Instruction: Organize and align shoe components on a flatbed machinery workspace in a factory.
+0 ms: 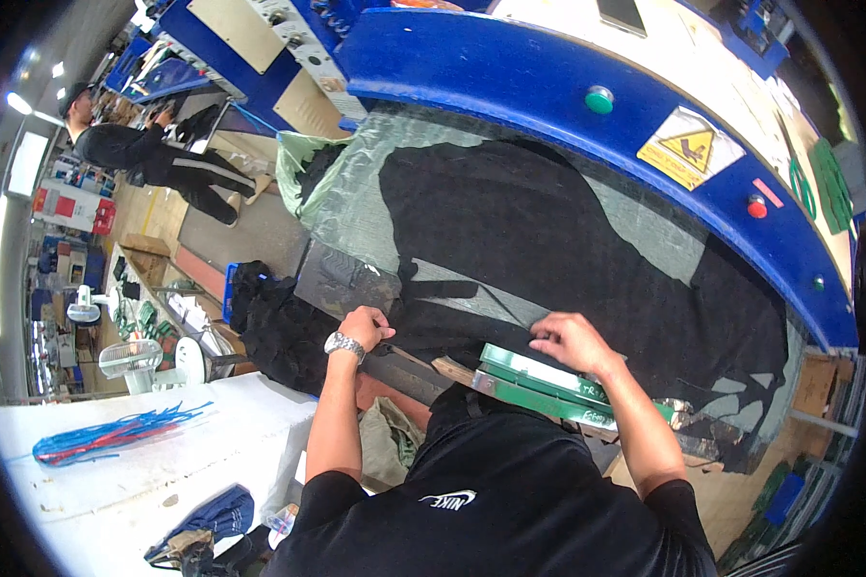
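Note:
My left hand [366, 328], with a metal watch at the wrist, is at the near left edge of the cutting bed. Its fingers are closed, with a dark scrap just below them; what they hold I cannot make out. My right hand [570, 343] hovers with loosely bent fingers over the near edge of a large black sheet of material [539, 216], and nothing shows in its grasp. Just below that hand, green cutting dies [539, 372] lie stacked against my front. The black sheet covers much of the pale bed [635, 221] and has cut-out gaps.
A blue press beam [529, 72] with a green button [598, 99], a red button [756, 206] and a yellow warning label [691, 146] curves across the far side. Black scraps [284, 332] heap at the left, near a white table [164, 481] with blue strands. Another person [154, 154] stands far left.

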The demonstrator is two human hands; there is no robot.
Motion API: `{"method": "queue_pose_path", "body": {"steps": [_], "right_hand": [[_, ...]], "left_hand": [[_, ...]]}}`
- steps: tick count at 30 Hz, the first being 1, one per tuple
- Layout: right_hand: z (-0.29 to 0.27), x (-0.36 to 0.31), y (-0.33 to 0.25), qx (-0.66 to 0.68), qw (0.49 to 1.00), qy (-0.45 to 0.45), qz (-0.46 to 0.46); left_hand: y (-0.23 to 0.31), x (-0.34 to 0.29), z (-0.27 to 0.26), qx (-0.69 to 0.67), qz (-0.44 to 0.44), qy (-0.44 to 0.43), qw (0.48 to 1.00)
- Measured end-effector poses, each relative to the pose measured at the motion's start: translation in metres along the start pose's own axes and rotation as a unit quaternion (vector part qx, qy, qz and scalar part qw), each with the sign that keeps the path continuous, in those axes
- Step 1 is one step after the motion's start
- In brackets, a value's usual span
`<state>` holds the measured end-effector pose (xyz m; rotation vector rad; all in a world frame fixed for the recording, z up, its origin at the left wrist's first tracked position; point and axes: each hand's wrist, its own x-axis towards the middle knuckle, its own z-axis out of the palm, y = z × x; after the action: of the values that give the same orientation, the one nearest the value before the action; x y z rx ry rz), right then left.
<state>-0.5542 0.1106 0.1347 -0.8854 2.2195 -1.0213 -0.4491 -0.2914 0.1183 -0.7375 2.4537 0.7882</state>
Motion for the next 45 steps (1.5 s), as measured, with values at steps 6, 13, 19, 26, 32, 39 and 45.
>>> {"method": "queue_pose_path", "body": {"steps": [6, 13, 19, 26, 32, 39, 45], "right_hand": [[0.003, 0.006, 0.0, 0.133, 0.987, -0.028, 0.087], [-0.006, 0.014, 0.006, 0.082, 0.992, 0.074, 0.054], [-0.014, -0.008, -0.002, 0.084, 0.995, 0.0, 0.047], [-0.105, -0.168, 0.079, -0.062, 0.89, 0.378, 0.248], [-0.164, -0.376, 0.213, -0.199, 0.687, 0.533, 0.451], [-0.256, -0.434, 0.301, -0.197, 0.635, 0.539, 0.518], [-0.318, -0.422, 0.377, -0.304, 0.677, 0.495, 0.452]], "left_hand": [[0.008, 0.009, -0.016, 0.1, 0.002, 0.021, 0.995], [0.099, 0.021, 0.01, -0.016, 0.388, 0.206, 0.898], [0.113, 0.021, 0.055, 0.07, 0.436, 0.037, 0.897], [0.093, 0.007, 0.034, 0.052, 0.346, -0.075, 0.934], [0.132, 0.013, 0.021, 0.076, 0.378, 0.045, 0.922], [0.244, -0.022, 0.059, 0.062, 0.389, -0.028, 0.919], [0.348, -0.045, 0.153, 0.101, 0.507, -0.103, 0.85]]}}
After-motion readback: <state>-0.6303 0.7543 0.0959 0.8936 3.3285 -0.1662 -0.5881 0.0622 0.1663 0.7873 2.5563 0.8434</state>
